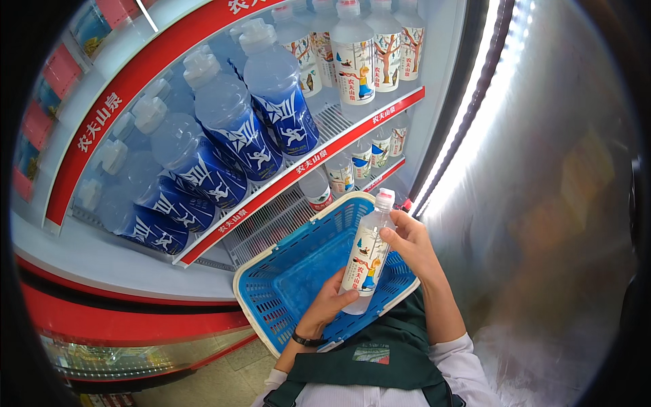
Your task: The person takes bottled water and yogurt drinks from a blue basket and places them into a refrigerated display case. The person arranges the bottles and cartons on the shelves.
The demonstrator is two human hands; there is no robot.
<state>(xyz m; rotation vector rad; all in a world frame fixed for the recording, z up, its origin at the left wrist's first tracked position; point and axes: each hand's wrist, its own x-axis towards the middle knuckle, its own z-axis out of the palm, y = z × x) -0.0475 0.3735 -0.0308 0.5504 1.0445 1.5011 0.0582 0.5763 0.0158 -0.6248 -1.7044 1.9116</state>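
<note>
A clear plastic water bottle (367, 254) with an illustrated white label and a white-and-red cap leans in both hands. My left hand (330, 305) grips it near the base, thumb across the label's lower edge. My right hand (409, 239) holds it just below the cap with thumb and fingers. Beneath the bottle is a blue plastic shopping basket (305, 249) with a pale rim, its visible floor bare; the bottle and hands hide part of its inside.
Blue-labelled drink bottles (234, 127) and more illustrated water bottles (353, 61) stand on a wire shelf with a red front strip (310, 163). Smaller-looking bottles (339, 173) stand on the shelf below. A lit, shiny door or panel (534, 213) rises at the right.
</note>
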